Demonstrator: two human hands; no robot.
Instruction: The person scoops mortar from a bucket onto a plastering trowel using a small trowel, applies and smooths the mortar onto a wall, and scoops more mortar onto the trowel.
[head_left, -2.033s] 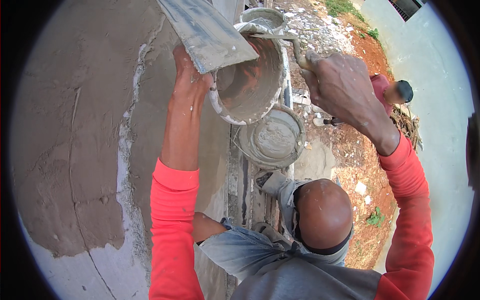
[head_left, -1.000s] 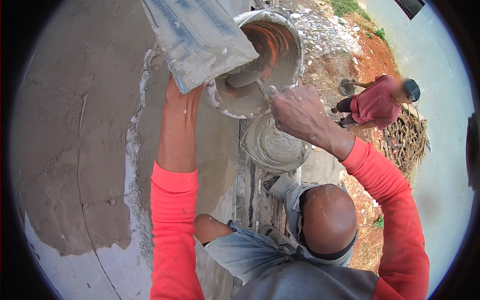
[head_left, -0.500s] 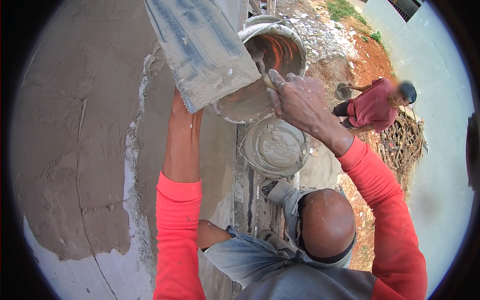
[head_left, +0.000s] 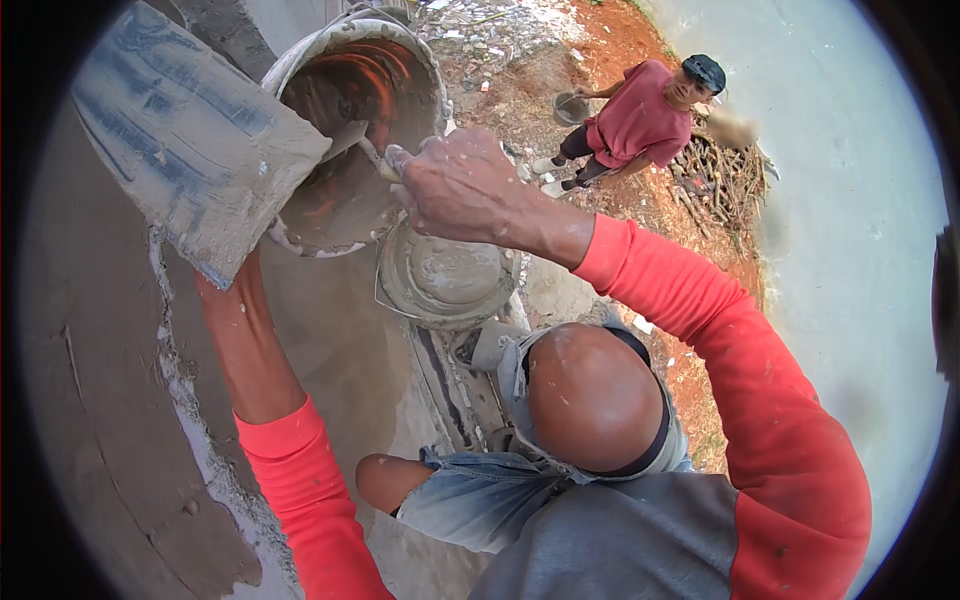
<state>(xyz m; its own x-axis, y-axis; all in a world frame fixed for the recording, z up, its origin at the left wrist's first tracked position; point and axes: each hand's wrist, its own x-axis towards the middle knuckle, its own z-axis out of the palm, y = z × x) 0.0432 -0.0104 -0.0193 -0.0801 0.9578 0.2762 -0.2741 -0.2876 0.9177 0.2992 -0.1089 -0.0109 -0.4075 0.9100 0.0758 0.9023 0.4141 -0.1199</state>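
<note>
Wall (head_left: 330, 300): on our left it spreads wide, grey and smooth in one stretch, split by a pale, crumbly ridge (head_left: 200, 430).
Co-worker (head_left: 640, 120): down on the red ground, maroon shirt, dark cap, with a pail (head_left: 570, 108) in one hand.
Board (head_left: 190, 130): here it is, long, flat and stiff, slanting across our upper left! Grey paste crusts the near end, bluish streaks show through farther up; we judge it awkward more than fragile, likely end-heavy when loaded, best borne from beneath near its middle.
Bucket (head_left: 435, 90): just beside the board, round, its mouth tipped toward us, orange-red glowing through the smeared lining. Rim thick with dried splashes; probably gritty to hold.
Tub (head_left: 390, 300): near the bucket's lower side, holding soft, wet mortar (head_left: 455, 270), swirled and dense; we'd call it heavy.
Left hand (head_left: 222, 285): tucked behind the board's near end, fingers hidden, so we cannot tell its grip.
Right hand (head_left: 465, 190): at the bucket's mouth, fingers wrapped firmly round the trowel's handle.
Trowel (head_left: 347, 138): blade in front of the bucket's opening, by the board's corner, contact unclear. Light, rigid, thin metal, perhaps slippery when wet; the handle is the place to hold.
</note>
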